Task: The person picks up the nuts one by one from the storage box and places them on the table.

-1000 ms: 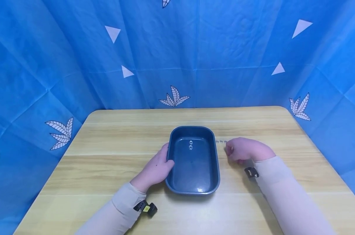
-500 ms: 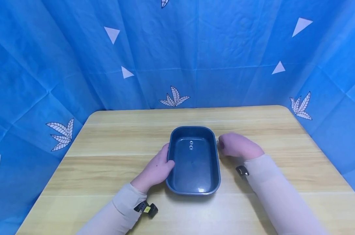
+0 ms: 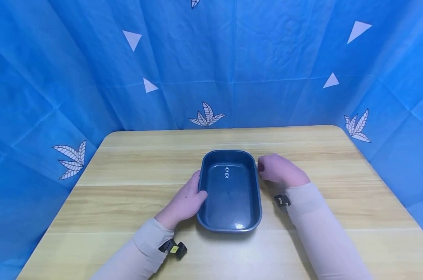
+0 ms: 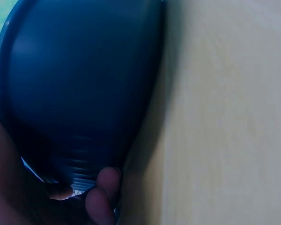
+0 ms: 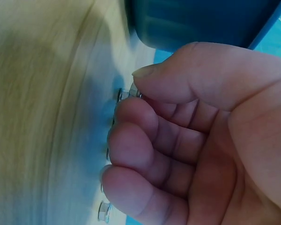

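Observation:
A dark blue rectangular tray [image 3: 229, 202] lies on the table with two small metal nuts [image 3: 227, 172] on its floor, near the far end. My left hand [image 3: 183, 200] grips the tray's left side, its thumb over the rim and fingers along the outer wall. Just off the tray's right wall is my right hand [image 3: 281, 171], fingers curled. In the right wrist view its thumb and index finger pinch a silver flange nut [image 5: 136, 90]. A second nut [image 5: 123, 95] stands right beside those fingertips, and another nut [image 5: 104, 212] shows below the little finger. The hand partly hides the row of nuts.
The light wooden table [image 3: 134, 167] extends on both sides of the tray. A blue curtain [image 3: 267, 70] with white leaf and triangle prints hangs behind and around it. Each wrist carries a small black camera on a strap [image 3: 173, 247].
My right hand has moved left along the row of nuts to the tray's right wall, covering the nuts seen earlier. The left hand and tray have stayed put.

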